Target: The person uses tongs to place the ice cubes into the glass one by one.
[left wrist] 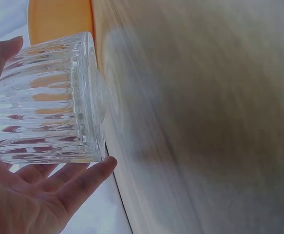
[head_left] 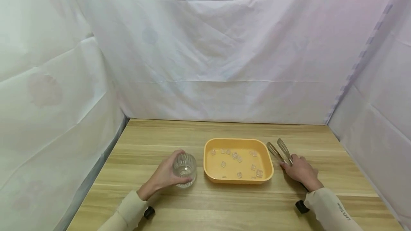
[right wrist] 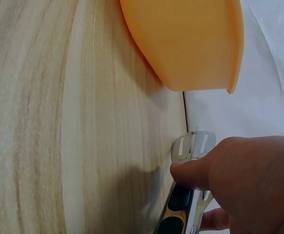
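Head view: a left hand [head_left: 165, 174] curls round a ribbed glass [head_left: 185, 168] just left of a yellow tray [head_left: 212, 165] holding clear cubes [head_left: 234, 155]; a right hand [head_left: 302, 172] grips metal tongs [head_left: 284, 148] at the tray's right. Loosely held, the glass could slip or tip, and tongs swung left could knock the tray, jostling the cubes

White cloth [head_left: 208, 45] is hanging across the back, creased sheets [head_left: 48, 95] are flanking both sides, wood-grain tabletop [head_left: 179, 209] is stretching between!
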`<state>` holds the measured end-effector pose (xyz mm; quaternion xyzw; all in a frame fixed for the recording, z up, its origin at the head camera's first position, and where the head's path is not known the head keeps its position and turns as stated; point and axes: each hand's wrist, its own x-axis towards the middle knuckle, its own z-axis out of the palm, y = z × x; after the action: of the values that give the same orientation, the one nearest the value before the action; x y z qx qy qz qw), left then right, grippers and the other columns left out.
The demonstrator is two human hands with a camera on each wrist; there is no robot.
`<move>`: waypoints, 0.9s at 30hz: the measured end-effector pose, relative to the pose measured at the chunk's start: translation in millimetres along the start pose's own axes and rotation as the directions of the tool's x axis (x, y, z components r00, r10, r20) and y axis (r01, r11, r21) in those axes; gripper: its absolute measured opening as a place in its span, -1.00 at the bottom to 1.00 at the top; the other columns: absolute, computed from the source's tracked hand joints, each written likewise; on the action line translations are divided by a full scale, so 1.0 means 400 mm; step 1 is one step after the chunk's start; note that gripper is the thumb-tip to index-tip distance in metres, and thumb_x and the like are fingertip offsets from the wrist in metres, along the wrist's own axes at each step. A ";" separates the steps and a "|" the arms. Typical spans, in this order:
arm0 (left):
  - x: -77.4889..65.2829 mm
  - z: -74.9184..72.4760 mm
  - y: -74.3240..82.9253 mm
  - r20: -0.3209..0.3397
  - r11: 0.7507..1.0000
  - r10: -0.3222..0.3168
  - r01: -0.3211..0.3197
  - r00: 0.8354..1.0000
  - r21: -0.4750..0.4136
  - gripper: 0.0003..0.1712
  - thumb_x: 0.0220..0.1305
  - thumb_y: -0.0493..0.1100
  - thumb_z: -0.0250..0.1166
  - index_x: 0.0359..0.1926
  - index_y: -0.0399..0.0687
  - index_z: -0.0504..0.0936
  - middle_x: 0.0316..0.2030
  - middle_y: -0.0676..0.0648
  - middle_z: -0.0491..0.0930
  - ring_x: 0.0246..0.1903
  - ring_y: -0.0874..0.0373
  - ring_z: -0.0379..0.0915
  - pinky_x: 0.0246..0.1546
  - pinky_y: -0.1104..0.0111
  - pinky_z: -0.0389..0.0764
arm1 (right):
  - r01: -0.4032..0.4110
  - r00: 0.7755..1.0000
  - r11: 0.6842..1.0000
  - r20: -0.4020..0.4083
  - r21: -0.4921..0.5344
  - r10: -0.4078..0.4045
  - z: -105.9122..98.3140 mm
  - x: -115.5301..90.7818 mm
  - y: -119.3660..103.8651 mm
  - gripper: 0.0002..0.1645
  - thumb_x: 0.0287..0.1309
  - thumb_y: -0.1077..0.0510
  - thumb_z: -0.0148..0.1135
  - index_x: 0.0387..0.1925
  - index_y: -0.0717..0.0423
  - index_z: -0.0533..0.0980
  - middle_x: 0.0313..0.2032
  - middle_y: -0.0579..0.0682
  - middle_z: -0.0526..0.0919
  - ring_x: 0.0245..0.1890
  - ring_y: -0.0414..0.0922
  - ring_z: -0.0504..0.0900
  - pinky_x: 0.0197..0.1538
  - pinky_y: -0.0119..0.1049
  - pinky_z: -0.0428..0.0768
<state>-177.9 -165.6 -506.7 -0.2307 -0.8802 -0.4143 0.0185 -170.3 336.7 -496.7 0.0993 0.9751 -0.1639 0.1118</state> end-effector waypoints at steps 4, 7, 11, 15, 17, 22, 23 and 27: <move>-0.006 0.004 0.006 0.013 0.999 0.036 -0.036 0.999 -0.024 0.12 -0.27 0.22 0.65 0.31 0.00 0.32 0.07 -0.11 0.58 0.01 -0.02 0.56 -0.03 0.06 0.60 | -0.006 1.000 1.000 -0.005 -0.007 0.006 -0.002 0.003 0.004 -0.08 0.33 -0.34 0.01 0.25 0.43 0.24 -0.01 0.48 0.41 -0.09 0.38 0.51 -0.09 0.44 0.34; -0.009 0.007 0.012 0.030 0.998 0.059 -0.058 0.998 -0.038 0.11 -0.26 0.21 0.65 0.31 0.02 0.31 0.07 -0.09 0.58 0.01 0.00 0.56 -0.03 0.07 0.62 | -0.008 1.000 1.000 -0.004 -0.010 0.008 -0.004 0.003 0.004 -0.10 0.34 -0.32 0.01 0.24 0.43 0.25 -0.02 0.46 0.41 -0.11 0.34 0.51 -0.11 0.41 0.35; -0.015 0.012 0.017 0.051 0.996 0.073 -0.070 0.996 -0.052 0.12 -0.25 0.21 0.64 0.33 0.07 0.29 0.07 -0.08 0.57 0.01 0.02 0.55 -0.02 0.07 0.61 | -0.002 1.000 1.000 -0.006 -0.008 0.002 -0.006 0.000 0.003 -0.14 0.34 -0.28 0.03 0.21 0.44 0.26 -0.04 0.46 0.41 -0.12 0.33 0.50 -0.11 0.41 0.35; -0.019 0.016 0.019 0.072 0.994 0.079 -0.073 0.994 -0.076 0.12 -0.25 0.19 0.65 0.33 0.06 0.29 0.08 -0.09 0.57 0.02 -0.01 0.55 0.01 0.03 0.60 | 0.017 1.000 1.000 -0.020 -0.020 -0.017 -0.008 -0.001 0.004 -0.19 0.35 -0.25 0.04 0.16 0.44 0.29 -0.07 0.44 0.43 -0.15 0.31 0.51 -0.15 0.36 0.39; -0.022 0.017 0.020 0.082 0.993 0.079 -0.071 0.994 -0.091 0.13 -0.25 0.18 0.65 0.33 0.03 0.29 0.07 -0.10 0.58 0.02 -0.02 0.55 0.01 0.02 0.60 | 0.029 0.999 0.999 -0.027 -0.027 -0.030 -0.009 -0.001 0.005 -0.21 0.35 -0.23 0.04 0.16 0.44 0.29 -0.08 0.44 0.44 -0.16 0.31 0.52 -0.17 0.33 0.41; -0.028 0.023 0.020 0.106 0.995 0.067 -0.059 0.992 -0.083 0.14 -0.27 0.18 0.66 0.33 0.07 0.28 0.06 -0.06 0.58 0.01 0.02 0.57 0.01 0.10 0.61 | 0.053 0.998 0.998 -0.043 -0.024 -0.054 -0.010 -0.001 0.007 -0.24 0.35 -0.20 0.06 0.18 0.41 0.28 -0.08 0.43 0.49 -0.12 0.35 0.53 -0.17 0.33 0.38; -0.029 0.024 0.020 0.111 0.995 0.066 -0.057 0.992 -0.081 0.13 -0.27 0.18 0.66 0.33 0.10 0.28 0.06 -0.05 0.58 0.01 0.03 0.57 0.01 0.11 0.60 | 0.056 0.997 0.998 -0.046 -0.022 -0.057 -0.010 -0.001 0.007 -0.26 0.34 -0.20 0.07 0.17 0.40 0.29 -0.09 0.41 0.51 -0.12 0.35 0.53 -0.17 0.33 0.38; -0.034 0.029 0.023 0.125 0.994 0.065 -0.054 0.990 -0.090 0.11 -0.27 0.18 0.66 0.32 0.13 0.29 0.06 -0.01 0.58 0.02 0.05 0.56 0.03 0.13 0.59 | 0.072 0.995 0.997 -0.063 -0.025 -0.073 -0.014 -0.004 0.003 -0.29 0.34 -0.19 0.08 0.15 0.37 0.32 -0.10 0.41 0.56 -0.14 0.36 0.55 -0.21 0.31 0.36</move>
<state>-160.1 -157.5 -510.6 -0.2834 -0.8536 -0.4355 -0.0357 -169.6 339.6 -491.7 0.0679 0.9829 -0.1533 0.0756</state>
